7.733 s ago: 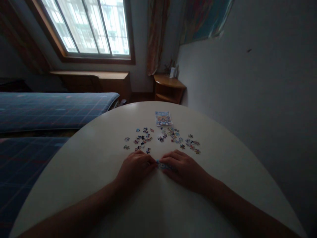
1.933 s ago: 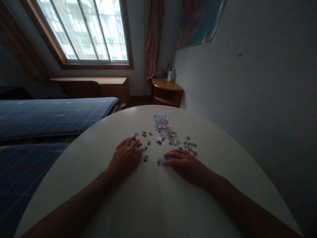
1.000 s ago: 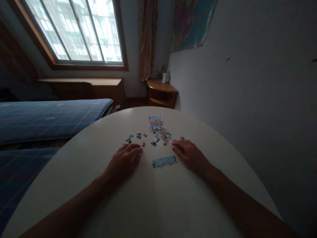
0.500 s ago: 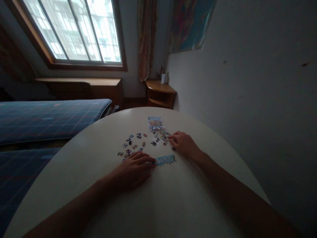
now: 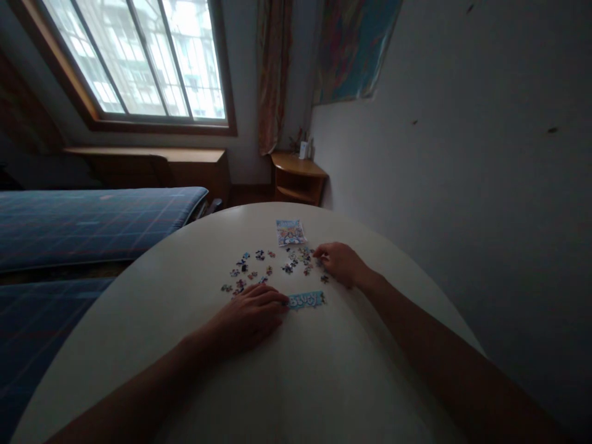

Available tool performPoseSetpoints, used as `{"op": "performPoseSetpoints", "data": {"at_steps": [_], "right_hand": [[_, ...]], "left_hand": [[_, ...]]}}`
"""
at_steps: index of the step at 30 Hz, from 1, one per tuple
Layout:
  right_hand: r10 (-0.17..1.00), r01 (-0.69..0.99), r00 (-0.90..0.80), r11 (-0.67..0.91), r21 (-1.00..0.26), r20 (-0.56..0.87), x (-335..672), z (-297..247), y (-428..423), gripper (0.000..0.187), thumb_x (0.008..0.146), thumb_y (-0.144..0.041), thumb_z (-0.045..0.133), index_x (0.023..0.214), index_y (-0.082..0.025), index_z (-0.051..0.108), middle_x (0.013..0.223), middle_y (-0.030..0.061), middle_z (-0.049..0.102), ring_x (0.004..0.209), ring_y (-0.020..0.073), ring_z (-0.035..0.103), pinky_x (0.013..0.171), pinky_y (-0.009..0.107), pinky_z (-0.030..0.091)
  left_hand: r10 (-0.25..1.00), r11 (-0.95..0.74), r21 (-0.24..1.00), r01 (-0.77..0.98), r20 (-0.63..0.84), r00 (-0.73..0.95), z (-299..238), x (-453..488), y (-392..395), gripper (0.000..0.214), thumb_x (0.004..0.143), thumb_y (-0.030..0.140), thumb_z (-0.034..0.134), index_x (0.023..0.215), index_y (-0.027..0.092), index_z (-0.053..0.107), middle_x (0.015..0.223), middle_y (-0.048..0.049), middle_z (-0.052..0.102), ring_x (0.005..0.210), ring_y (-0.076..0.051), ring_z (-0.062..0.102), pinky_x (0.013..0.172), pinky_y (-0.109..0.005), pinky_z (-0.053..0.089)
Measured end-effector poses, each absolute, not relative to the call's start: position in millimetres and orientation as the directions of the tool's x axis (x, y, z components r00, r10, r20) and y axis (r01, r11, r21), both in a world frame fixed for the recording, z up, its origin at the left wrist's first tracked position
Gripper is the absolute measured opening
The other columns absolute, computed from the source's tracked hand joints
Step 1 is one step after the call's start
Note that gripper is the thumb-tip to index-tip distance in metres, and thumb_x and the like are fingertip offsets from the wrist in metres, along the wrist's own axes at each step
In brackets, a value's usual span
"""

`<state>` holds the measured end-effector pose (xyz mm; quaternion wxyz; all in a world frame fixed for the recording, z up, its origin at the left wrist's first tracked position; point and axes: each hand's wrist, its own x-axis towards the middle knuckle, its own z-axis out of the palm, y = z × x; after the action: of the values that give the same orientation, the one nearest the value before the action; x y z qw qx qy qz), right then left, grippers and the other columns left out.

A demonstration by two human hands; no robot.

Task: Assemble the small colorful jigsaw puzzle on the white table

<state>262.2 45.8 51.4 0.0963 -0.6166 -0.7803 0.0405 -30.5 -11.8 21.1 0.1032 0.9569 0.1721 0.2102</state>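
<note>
My left hand [image 5: 256,311] lies palm down on the white table, fingers stretched out. Its fingertips touch the left end of a joined jigsaw strip [image 5: 306,300] with "Bluey" lettering on light blue. Farther right, my right hand [image 5: 341,262] has its thumb and fingers drawn together at the right edge of a cluster of loose jigsaw pieces [image 5: 303,253]. Whatever is between those fingertips is too small and dark to make out. A single jigsaw piece [image 5: 324,279] lies just below this hand. More loose pieces [image 5: 244,268] are scattered beyond my left hand, which partly covers some.
Behind the pieces lies a small printed picture sheet or packet [image 5: 290,232]. The round white table [image 5: 296,376] has its far edge near a wooden corner shelf [image 5: 300,163]. A bed with a plaid mattress [image 5: 102,225] stands at left, a wall [image 5: 439,185] at right.
My right hand has shifted slightly left, its fingers drawing closer together at the cluster. My left hand stays at the strip. The whole view has moved a little.
</note>
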Motion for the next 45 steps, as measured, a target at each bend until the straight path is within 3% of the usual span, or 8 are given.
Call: {"op": "performPoseSetpoints", "data": {"at_steps": [7, 13, 17, 22, 33, 38, 45], "right_hand": [[0.946, 0.937, -0.312, 0.321, -0.135, 0.087, 256, 44, 72, 0.032, 0.095, -0.023, 0.054, 0.123, -0.025, 0.069, 0.124, 0.009, 0.067, 0.114, 0.0218, 0.06, 0.101, 0.033, 0.044], [0.939, 0.935, -0.332, 0.34, -0.101, 0.088, 264, 49, 69, 0.024, 0.091, -0.028, 0.062, 0.11, -0.025, 0.076, 0.12, 0.0108, 0.068, 0.109, 0.0261, 0.062, 0.097, 0.037, 0.046], [0.927, 0.921, -0.362, 0.373, -0.115, 0.101, 270, 51, 52, 0.018, 0.087, -0.031, 0.068, 0.101, -0.027, 0.079, 0.115, 0.0086, 0.07, 0.104, 0.0241, 0.063, 0.094, 0.036, 0.047], [0.908, 0.9, -0.396, 0.413, -0.138, 0.135, 274, 46, 25, 0.018, 0.089, -0.026, 0.067, 0.103, -0.028, 0.078, 0.114, 0.0068, 0.07, 0.103, 0.0216, 0.063, 0.094, 0.036, 0.047], [0.883, 0.871, -0.387, 0.444, -0.209, 0.264, 288, 27, -5, 0.03, 0.09, -0.011, 0.057, 0.11, -0.026, 0.075, 0.11, 0.0067, 0.073, 0.106, 0.0231, 0.06, 0.095, 0.041, 0.045], [0.855, 0.831, -0.432, 0.501, -0.242, 0.288, 273, 24, -14, 0.027, 0.092, -0.022, 0.058, 0.115, -0.02, 0.072, 0.113, 0.0098, 0.071, 0.11, 0.0236, 0.058, 0.098, 0.042, 0.043], [0.786, 0.721, -0.561, 0.618, -0.314, 0.26, 274, 39, -21, 0.02, 0.094, -0.021, 0.056, 0.098, -0.023, 0.076, 0.102, 0.006, 0.075, 0.102, 0.02, 0.063, 0.096, 0.039, 0.045]], "left_hand": [[0.386, -0.912, 0.283, 0.298, 0.342, 0.857, 21, -31, -11, 0.024, 0.096, 0.019, 0.05, 0.118, 0.021, 0.06, 0.126, -0.0077, 0.064, 0.113, -0.022, 0.058, 0.1, -0.043, 0.048], [0.391, -0.91, 0.28, 0.306, 0.329, 0.86, 23, -30, -13, 0.025, 0.097, 0.019, 0.05, 0.119, 0.021, 0.06, 0.127, -0.0073, 0.064, 0.114, -0.023, 0.058, 0.1, -0.044, 0.047], [0.384, -0.913, 0.28, 0.297, 0.345, 0.856, 23, -30, -14, 0.024, 0.096, 0.019, 0.051, 0.118, 0.021, 0.061, 0.125, -0.0074, 0.065, 0.113, -0.022, 0.059, 0.099, -0.042, 0.048], [0.351, -0.93, 0.244, 0.274, 0.371, 0.86, 20, -29, -13, 0.022, 0.098, 0.022, 0.05, 0.116, 0.022, 0.063, 0.122, -0.0072, 0.067, 0.111, -0.021, 0.06, 0.098, -0.04, 0.049], [0.478, -0.87, 0.133, 0.474, 0.461, 0.748, 20, -29, -10, 0.021, 0.098, 0.021, 0.047, 0.097, 0.019, 0.068, 0.106, -0.0059, 0.074, 0.092, -0.021, 0.067, 0.084, -0.041, 0.056], [0.526, -0.827, 0.105, 0.552, 0.493, 0.693, 16, -28, -10, 0.024, 0.097, 0.022, 0.047, 0.092, 0.019, 0.07, 0.102, -0.0062, 0.074, 0.089, -0.021, 0.069, 0.085, -0.042, 0.057], [0.582, -0.776, 0.085, 0.625, 0.481, 0.656, 17, -29, -12, 0.026, 0.098, 0.025, 0.045, 0.09, 0.019, 0.07, 0.1, -0.0059, 0.074, 0.089, -0.022, 0.067, 0.083, -0.042, 0.058]]}}
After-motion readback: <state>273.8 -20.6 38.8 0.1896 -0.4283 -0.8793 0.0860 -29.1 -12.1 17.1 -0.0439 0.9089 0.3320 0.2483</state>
